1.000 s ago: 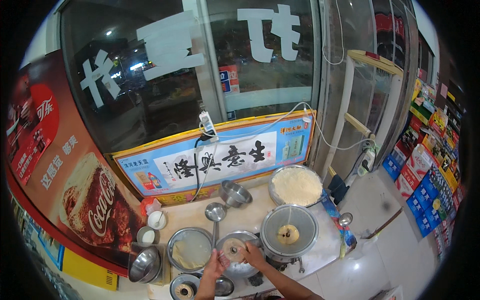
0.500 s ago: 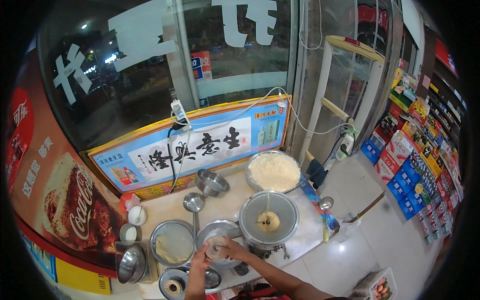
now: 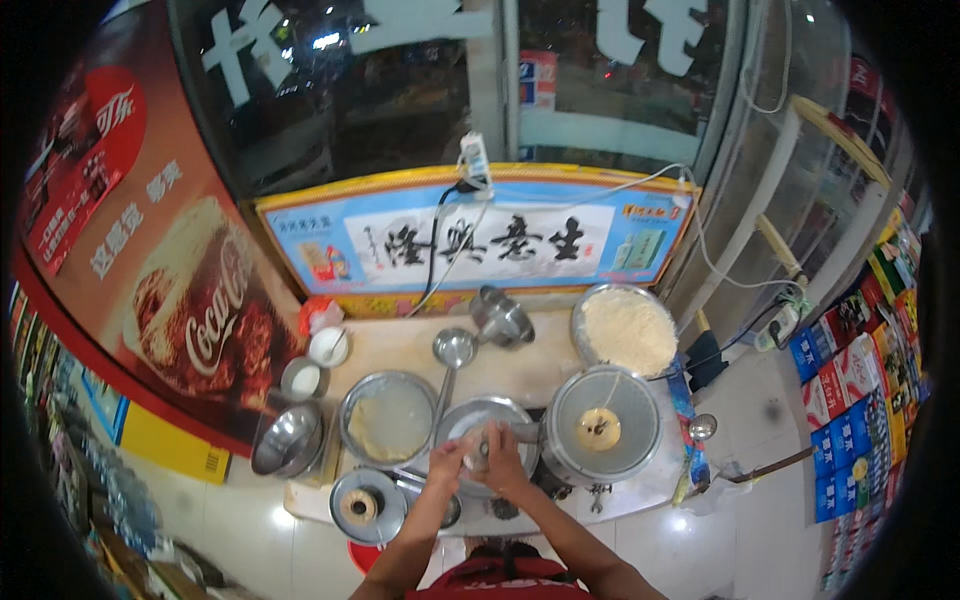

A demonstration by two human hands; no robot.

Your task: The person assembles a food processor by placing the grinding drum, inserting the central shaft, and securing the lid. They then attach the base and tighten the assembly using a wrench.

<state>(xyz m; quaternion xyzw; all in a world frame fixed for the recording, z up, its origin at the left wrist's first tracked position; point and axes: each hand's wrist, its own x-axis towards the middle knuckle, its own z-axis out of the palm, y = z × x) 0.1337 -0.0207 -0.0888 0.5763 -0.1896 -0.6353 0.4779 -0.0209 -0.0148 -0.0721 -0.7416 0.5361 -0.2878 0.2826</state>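
My left hand (image 3: 449, 465) and my right hand (image 3: 507, 467) both grip a pale round disc (image 3: 479, 457), tilted up between them. Fingers wrap its rim from both sides and cover much of its face. Beneath it sits a wide metal basin (image 3: 463, 418) with whitish contents. Just right of my hands stands a machine with a grey hopper (image 3: 645, 425), a tan round piece with a dark centre (image 3: 600, 430) inside it. Left of the basin, a metal bowl (image 3: 346, 428) holds pale yellowish sheet-like material in cloudy liquid. A long-handled ladle (image 3: 456, 347) lies between bowl and basin.
A bowl heaped with pale crumbly material (image 3: 628, 328) stands at the back right. Another metal bowl (image 3: 500, 318) leans near the back board. Front left, a metal pan (image 3: 341, 503) holds a tan ring. Small white cups (image 3: 328, 347) and a steel bowl (image 3: 288, 440) line the left side.
The view has swung, so the table appears farther right. The disc, facing upward before, now stands more edge-on between my hands. Both hands keep hold of it.
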